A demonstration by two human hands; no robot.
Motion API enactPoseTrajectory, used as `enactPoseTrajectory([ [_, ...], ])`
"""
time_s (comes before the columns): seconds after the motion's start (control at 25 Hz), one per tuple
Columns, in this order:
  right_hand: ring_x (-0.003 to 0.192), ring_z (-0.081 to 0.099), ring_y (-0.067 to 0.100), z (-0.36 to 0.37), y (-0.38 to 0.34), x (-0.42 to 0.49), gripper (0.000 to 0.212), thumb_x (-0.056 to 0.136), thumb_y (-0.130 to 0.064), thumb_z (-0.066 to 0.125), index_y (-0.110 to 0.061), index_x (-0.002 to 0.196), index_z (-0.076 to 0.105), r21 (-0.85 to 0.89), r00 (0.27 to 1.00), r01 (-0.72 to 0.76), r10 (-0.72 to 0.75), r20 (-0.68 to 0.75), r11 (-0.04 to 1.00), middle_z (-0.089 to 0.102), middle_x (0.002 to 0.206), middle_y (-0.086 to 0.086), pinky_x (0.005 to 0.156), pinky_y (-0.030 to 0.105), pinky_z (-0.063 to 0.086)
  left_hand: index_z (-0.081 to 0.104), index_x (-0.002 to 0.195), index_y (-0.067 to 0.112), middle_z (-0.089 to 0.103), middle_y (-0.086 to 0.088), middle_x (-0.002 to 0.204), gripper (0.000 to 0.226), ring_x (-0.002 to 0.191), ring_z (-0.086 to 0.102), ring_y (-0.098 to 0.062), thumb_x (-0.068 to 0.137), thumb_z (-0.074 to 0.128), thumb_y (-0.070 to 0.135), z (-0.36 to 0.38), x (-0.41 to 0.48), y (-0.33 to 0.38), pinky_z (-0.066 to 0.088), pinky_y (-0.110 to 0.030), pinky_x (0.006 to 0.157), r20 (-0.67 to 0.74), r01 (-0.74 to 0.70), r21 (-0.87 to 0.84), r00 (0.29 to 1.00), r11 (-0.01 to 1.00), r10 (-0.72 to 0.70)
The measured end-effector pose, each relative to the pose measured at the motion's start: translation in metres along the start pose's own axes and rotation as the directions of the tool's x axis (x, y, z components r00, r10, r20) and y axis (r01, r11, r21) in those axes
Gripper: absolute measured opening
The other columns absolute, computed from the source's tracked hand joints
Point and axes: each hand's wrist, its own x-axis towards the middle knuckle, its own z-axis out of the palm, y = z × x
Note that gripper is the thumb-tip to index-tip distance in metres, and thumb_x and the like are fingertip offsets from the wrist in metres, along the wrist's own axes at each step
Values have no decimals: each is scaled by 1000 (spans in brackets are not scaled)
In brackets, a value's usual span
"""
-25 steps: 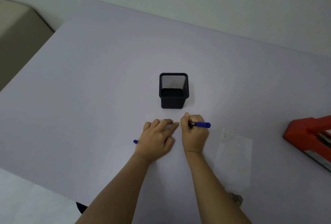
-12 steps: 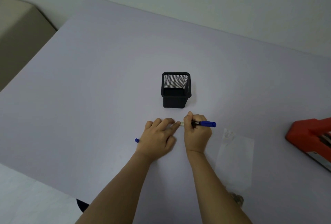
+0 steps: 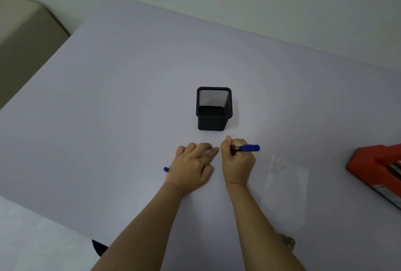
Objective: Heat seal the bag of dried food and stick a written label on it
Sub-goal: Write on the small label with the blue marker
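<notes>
Writing label just in front of pen holder [image 3: 213, 109]: right hand [image 3: 237, 162] gripping pen [image 3: 246, 148], left hand [image 3: 192, 167] flat, pinning label. Next probably peel, stick on bag [image 3: 286, 190].

Red sealer [image 3: 377, 171] cut off at right edge; label, perhaps under left hand [image 3: 191, 167], hidden.

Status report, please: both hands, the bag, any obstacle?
Right hand grips blue pen, tip at left fingertips. Left hand flat on table, label hidden. Clear bag lies right, untouched. Nothing in the way.

Clear bag [image 3: 285, 192] flat on table
</notes>
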Motion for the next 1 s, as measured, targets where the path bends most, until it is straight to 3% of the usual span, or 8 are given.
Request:
enactPoseTrajectory([
  [0.16,46,47,20,0,-2,0,36,87,-23,48,-1,59,53,2,1000,13,-13,-1,1000,52,51,10,47,17,36,60,122,23,62,2,112,45,83,57,-17,83,39,31,0,0,-1,44,-34,69,4,-1,8,1000,1000,1],
  [0.56,46,42,15,1,1,1,35,86,-22,48,-2,58,52,-6,1000,-4,4,-15,1000,51,50,9,49,7,33,61,122,23,62,2,112,46,84,56,-17,83,39,31,0,0,-1,43,-33,70,-4,-6,11,1000,1000,6],
  [1.0,46,45,18,1,0,0,37,88,-22,48,0,58,52,12,1000,14,-14,-10,1000,53,52,10,48,12,35,61,122,22,62,2,112,46,85,57,-16,84,38,32,-1,-1,-1,43,-33,70,-1,-7,21,1000,1000,7],
])
